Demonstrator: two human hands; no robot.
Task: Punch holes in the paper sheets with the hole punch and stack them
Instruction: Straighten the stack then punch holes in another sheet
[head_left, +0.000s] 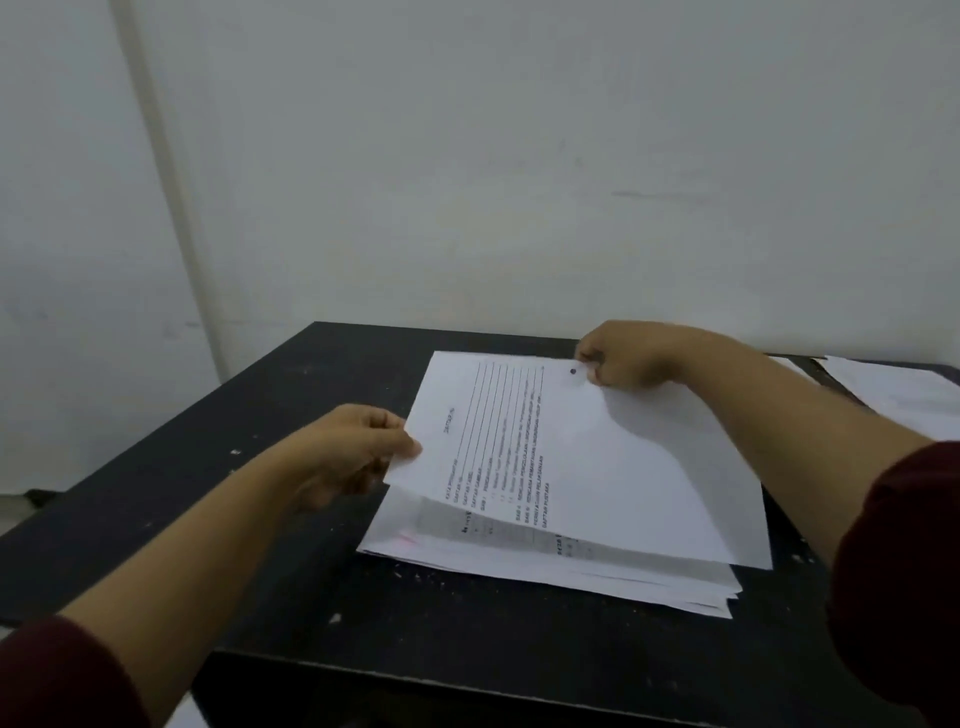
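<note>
A printed paper sheet (597, 457) with a punched hole near its far edge hangs just above a stack of paper sheets (545, 566) on the black table (291, 561). My left hand (353, 457) pinches the sheet's left edge between thumb and fingers. My right hand (623, 361) pinches its far edge beside the hole. The sheet's near side droops onto the stack. No hole punch is in view.
A second pile of white papers (893, 395) lies at the table's far right, partly behind my right arm. A white wall stands right behind the table. The table's left and near edges drop off to the floor.
</note>
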